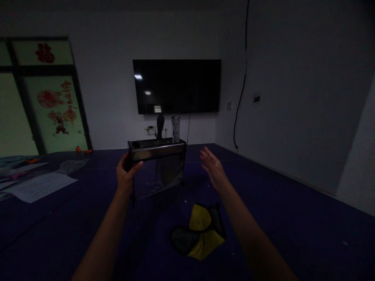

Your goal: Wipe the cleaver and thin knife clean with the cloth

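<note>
A clear-walled tank [160,173] with a dark rim is held up off the dark floor [293,218], its left top corner clasped by the left hand [126,175]. The right hand [213,168] is spread, fingers loose, just beside the tank's right edge without touching. Below and nearer than that hand lies a yellow-and-black cloth [200,234]; beyond both hands hangs a television [176,86].

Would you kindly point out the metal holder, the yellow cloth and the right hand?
metal holder [158,152]: head view, front of its top rim.
yellow cloth [200,218]: head view, upper yellow fold.
right hand [213,168]: head view, middle of the hand.
</note>
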{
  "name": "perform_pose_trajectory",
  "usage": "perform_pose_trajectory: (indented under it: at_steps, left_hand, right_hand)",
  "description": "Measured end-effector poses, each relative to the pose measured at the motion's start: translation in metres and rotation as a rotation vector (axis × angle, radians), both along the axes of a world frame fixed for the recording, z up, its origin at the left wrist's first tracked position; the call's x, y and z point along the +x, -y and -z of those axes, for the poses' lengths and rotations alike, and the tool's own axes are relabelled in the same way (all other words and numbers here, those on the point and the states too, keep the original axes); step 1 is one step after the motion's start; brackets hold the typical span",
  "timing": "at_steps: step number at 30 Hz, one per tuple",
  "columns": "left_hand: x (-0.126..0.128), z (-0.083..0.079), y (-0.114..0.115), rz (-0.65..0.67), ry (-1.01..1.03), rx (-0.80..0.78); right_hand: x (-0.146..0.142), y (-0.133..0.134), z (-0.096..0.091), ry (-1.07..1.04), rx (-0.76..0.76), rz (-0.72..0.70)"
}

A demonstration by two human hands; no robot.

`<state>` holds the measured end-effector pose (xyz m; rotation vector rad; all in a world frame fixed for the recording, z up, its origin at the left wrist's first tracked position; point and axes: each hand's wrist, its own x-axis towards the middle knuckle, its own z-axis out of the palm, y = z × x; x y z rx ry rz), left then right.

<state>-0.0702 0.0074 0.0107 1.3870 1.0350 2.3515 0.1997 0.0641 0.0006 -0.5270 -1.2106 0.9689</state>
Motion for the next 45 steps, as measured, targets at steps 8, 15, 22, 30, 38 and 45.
perform_pose_trajectory:
  at_steps: [8, 15, 22, 30, 38, 45]
  left_hand:
    - [-0.053, 0.039, -0.028, -0.472, 0.118, -0.017]
    - [-0.083, 0.073, -0.036, -0.7, 0.08, -0.067]
    - [-0.088, 0.088, -0.037, -0.764, 0.005, -0.121]
    - [-0.084, 0.094, -0.039, -0.756, -0.021, -0.164]
    - [-0.079, 0.096, -0.042, -0.753, -0.002, -0.158]
    - [-0.081, 0.099, -0.042, -0.785, 0.003, -0.157]
  right_hand:
    - [0.014, -0.01, 0.002, 0.003, -0.11, 0.022]
    - [0.012, -0.012, 0.003, 0.035, -0.186, 0.008]
    - [0.018, -0.013, 0.003, 0.018, -0.258, 0.022]
    - [0.019, -0.013, 0.003, 0.097, -0.326, 0.056]
    - [0.022, -0.02, 0.01, 0.192, -0.324, 0.077]
    - [0.032, -0.035, 0.021, 0.45, -0.303, 0.112]
